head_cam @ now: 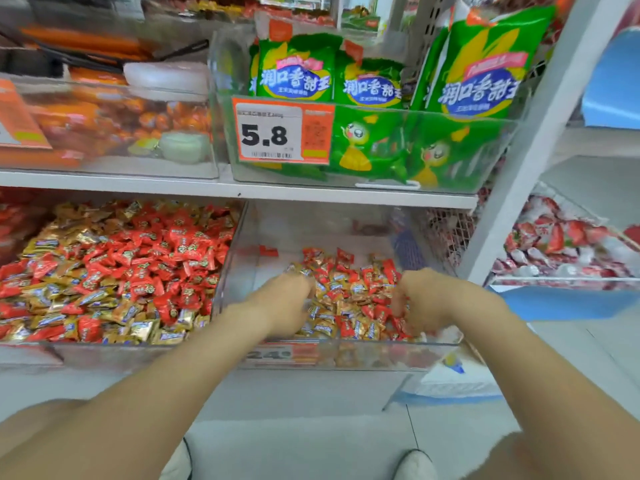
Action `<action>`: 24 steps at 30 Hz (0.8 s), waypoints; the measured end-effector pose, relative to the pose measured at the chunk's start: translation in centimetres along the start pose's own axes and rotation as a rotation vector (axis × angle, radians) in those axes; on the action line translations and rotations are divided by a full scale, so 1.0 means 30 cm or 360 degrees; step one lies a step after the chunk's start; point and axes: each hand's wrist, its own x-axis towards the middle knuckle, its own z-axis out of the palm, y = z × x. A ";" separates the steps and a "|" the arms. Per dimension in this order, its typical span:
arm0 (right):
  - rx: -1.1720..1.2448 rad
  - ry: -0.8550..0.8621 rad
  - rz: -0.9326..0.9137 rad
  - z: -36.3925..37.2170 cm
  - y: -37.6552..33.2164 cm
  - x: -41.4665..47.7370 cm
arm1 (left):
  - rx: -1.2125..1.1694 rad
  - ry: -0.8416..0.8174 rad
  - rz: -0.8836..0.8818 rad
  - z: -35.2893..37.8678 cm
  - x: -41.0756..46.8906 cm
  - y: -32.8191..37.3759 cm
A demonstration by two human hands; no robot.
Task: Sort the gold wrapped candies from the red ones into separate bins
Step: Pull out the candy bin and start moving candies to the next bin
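Note:
Two clear bins stand side by side on the lower shelf. The left bin point(227, 271) is heaped with mixed red candies point(173, 244) and gold candies point(124, 313). The right bin point(381, 355) holds a smaller mixed pile point(353, 299) at its front. Both my hands reach into the right bin. My left hand point(284, 303) lies on the pile's left side with fingers curled down into the candies. My right hand point(426, 299) is over the pile's right side, fingers curled among the wrappers. Blur hides what either hand holds.
The shelf above carries a clear bin of green snack bags point(298, 71) with a 5.8 price tag point(268, 133), and a bin of orange sweets point(114, 123). A white upright post point(540, 133) stands at the right, with a wire basket of strawberry-print packs point(561, 244) beyond it.

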 end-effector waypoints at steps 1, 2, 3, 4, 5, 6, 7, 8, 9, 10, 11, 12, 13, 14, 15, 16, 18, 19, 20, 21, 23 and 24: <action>0.0015 0.0025 0.0001 0.004 0.011 0.004 | 0.0026 -0.0103 -0.0034 0.016 0.028 -0.004; 0.0020 0.0037 -0.0004 0.014 0.018 0.015 | 0.0055 -0.0192 -0.0063 0.030 0.053 -0.005; 0.0019 0.0027 -0.0016 0.024 0.020 0.028 | 0.0092 -0.0265 -0.0094 0.039 0.072 -0.002; 0.0000 -0.0015 -0.0021 0.037 0.018 0.039 | 0.0123 -0.0307 -0.0114 0.044 0.087 0.003; -0.0037 -0.0054 -0.0025 0.052 0.014 0.053 | 0.0159 -0.0326 -0.0129 0.048 0.099 0.006; -0.0081 -0.0085 -0.0028 0.065 0.010 0.063 | 0.0186 -0.0322 -0.0122 0.049 0.106 0.010; -0.0109 -0.0101 -0.0040 0.074 0.008 0.070 | 0.0204 -0.0305 -0.0099 0.048 0.113 0.012; -0.0112 -0.0099 -0.0063 0.079 0.009 0.079 | 0.0202 -0.0283 -0.0069 0.051 0.122 0.009; -0.0086 -0.0064 -0.0095 0.085 0.020 0.091 | 0.0173 -0.0267 -0.0045 0.053 0.129 0.005; -0.0023 -0.0060 -0.0120 0.086 0.029 0.099 | 0.0140 -0.0246 -0.0035 0.051 0.132 0.006; 0.0076 -0.0072 -0.0146 0.090 0.039 0.107 | 0.0101 -0.0232 -0.0037 0.052 0.135 0.006; 0.0180 -0.0085 -0.0166 0.094 0.045 0.113 | 0.0072 -0.0221 -0.0043 0.049 0.138 0.009; 0.0285 -0.0059 -0.0200 0.098 0.050 0.125 | 0.0047 -0.0220 -0.0048 0.043 0.137 0.019; 0.0331 -0.0015 -0.0224 0.100 0.049 0.134 | 0.0024 -0.0206 -0.0048 0.036 0.137 0.032; 0.0357 0.0038 -0.0256 0.107 0.051 0.149 | 0.0009 -0.0165 -0.0048 0.029 0.137 0.044; 0.0374 0.0080 -0.0258 0.108 0.051 0.158 | 0.0009 -0.0115 -0.0069 0.021 0.137 0.057; 0.0450 0.0157 -0.0252 0.098 0.045 0.163 | -0.0015 -0.0001 -0.0145 0.012 0.137 0.065; 0.0500 0.0174 -0.0241 0.094 0.041 0.160 | -0.0035 0.0060 -0.0213 0.007 0.134 0.067; 0.0510 0.0168 -0.0219 0.091 0.036 0.157 | -0.0036 0.0118 -0.0295 0.000 0.130 0.071; 0.0514 0.0176 -0.0213 0.093 0.036 0.158 | 0.0008 0.0168 -0.0368 -0.005 0.127 0.075; 0.0515 0.0191 -0.0191 0.100 0.036 0.167 | 0.0180 0.0159 -0.0507 -0.006 0.126 0.081; 0.0542 0.0194 -0.0193 0.105 0.034 0.175 | 0.0262 0.0106 -0.0563 -0.002 0.127 0.079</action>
